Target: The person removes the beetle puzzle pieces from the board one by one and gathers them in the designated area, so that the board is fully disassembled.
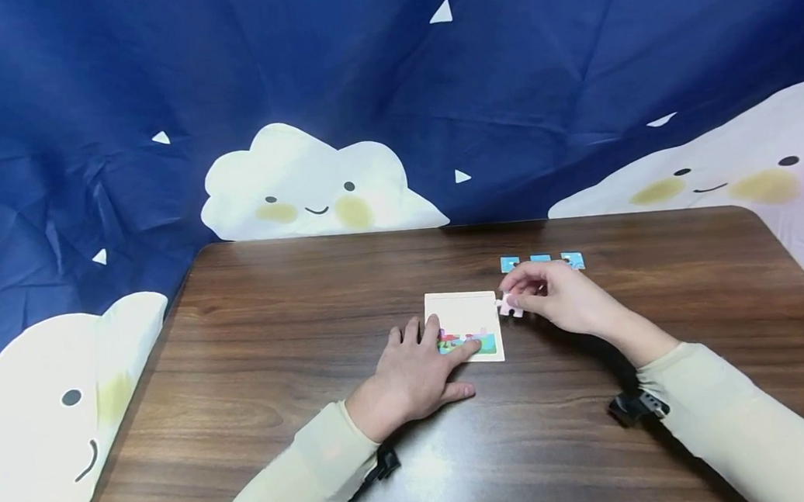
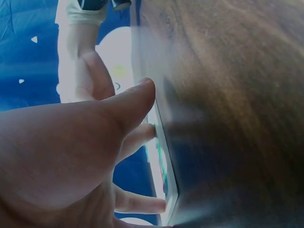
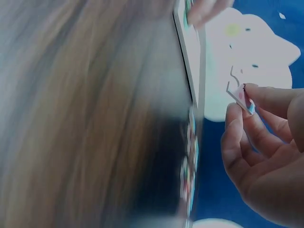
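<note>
A white puzzle tray lies on the wooden table, with a colourful joined strip of puzzle along its near side. My left hand rests on the tray's near left part, fingers spread, the index fingertip on the strip. Part of the strip is hidden under that hand. In the left wrist view, the thumb stays off the tray. My right hand pinches a pink puzzle piece between thumb and fingers, just right of the tray. In the right wrist view, the piece is held above the table, tilted.
Blue puzzle pieces lie in a row behind my right hand, partly covered by it. More pieces show edge-on in the right wrist view. A dark blue curtain with smiling clouds hangs behind the table.
</note>
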Tool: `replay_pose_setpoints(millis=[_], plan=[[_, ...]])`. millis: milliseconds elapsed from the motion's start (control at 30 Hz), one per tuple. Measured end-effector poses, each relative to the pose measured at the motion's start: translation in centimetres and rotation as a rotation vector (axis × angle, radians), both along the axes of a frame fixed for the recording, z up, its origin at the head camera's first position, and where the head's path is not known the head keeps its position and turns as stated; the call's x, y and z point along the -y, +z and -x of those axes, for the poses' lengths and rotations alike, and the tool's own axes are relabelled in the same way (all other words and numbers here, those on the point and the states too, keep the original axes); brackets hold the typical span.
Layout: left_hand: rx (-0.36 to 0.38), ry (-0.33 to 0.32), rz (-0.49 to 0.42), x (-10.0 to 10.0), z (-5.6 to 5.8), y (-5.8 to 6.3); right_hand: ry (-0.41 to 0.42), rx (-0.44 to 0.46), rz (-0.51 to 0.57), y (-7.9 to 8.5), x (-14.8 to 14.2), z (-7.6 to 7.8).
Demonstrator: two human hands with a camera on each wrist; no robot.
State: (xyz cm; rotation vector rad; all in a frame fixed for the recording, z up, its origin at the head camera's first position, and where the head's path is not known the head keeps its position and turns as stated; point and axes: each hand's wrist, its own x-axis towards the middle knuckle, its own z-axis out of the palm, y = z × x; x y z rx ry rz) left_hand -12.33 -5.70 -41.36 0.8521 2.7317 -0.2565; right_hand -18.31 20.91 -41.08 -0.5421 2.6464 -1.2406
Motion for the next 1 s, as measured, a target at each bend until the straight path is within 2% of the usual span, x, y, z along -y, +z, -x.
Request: replay_pose_setpoints(millis=[267, 467, 767, 867, 1000], plan=[[0.019, 0.005, -0.011, 0.3, 0.0, 0.2, -0.106, -0.072, -0.014, 0.2, -4.2, 0.2], [-0.008, -0.003, -0.01, 0.3, 0.0, 0.1, -0.146, -0.06, -0.039, -0.4, -7.0, 0.6], [-0.013, -0.01, -0.02, 0.4, -0.1, 0.0, -0.141, 0.019, -0.132, -1.6, -9.4, 1.4], [-0.016, -0.015, -0.016, 0.4, -0.1, 0.0, -0.126, 0.005, -0.164, -1.8, -9.5, 1.7], [-0.027, -0.02, -0.013, 0.3, -0.1, 0.0, -0.102, -0.058, -0.19, -2.0, -9.4, 2.1]])
